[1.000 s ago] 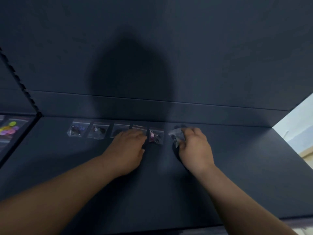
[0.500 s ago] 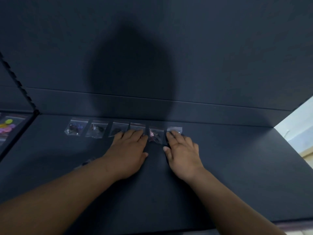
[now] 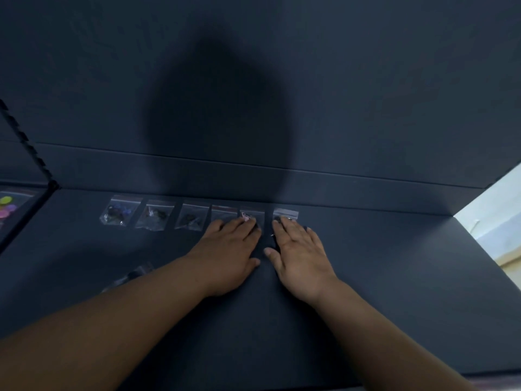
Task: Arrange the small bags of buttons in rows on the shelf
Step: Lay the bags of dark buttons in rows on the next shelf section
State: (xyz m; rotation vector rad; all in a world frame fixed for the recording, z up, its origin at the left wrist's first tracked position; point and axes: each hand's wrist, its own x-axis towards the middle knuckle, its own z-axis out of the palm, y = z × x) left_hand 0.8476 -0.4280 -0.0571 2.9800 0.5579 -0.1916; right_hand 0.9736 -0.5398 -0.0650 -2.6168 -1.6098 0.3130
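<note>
Several small clear bags of buttons lie in a row along the back of the dark shelf [image 3: 380, 277]. The leftmost bag [image 3: 119, 210] holds blue and dark buttons; two more bags [image 3: 155, 215] [image 3: 192, 217] follow. My left hand [image 3: 229, 249] lies flat, its fingertips on the fourth bag [image 3: 222, 214] and the fifth bag [image 3: 251, 216] with pink buttons. My right hand [image 3: 300, 249] lies flat too, fingertips pressing the rightmost bag [image 3: 286, 214]. Both hands hide the lower parts of those bags.
A loose clear bag [image 3: 132, 275] lies near my left forearm, partly hidden. A neighbouring compartment on the left holds a packet with yellow and pink buttons [image 3: 7, 207]. The shelf's back wall [image 3: 366, 108] rises behind the row. A bright opening [image 3: 499, 215] shows at right.
My right hand has laid down the bag it held a second ago and flattened onto it at the right end of the row. My left hand has shifted slightly right onto the fifth bag.
</note>
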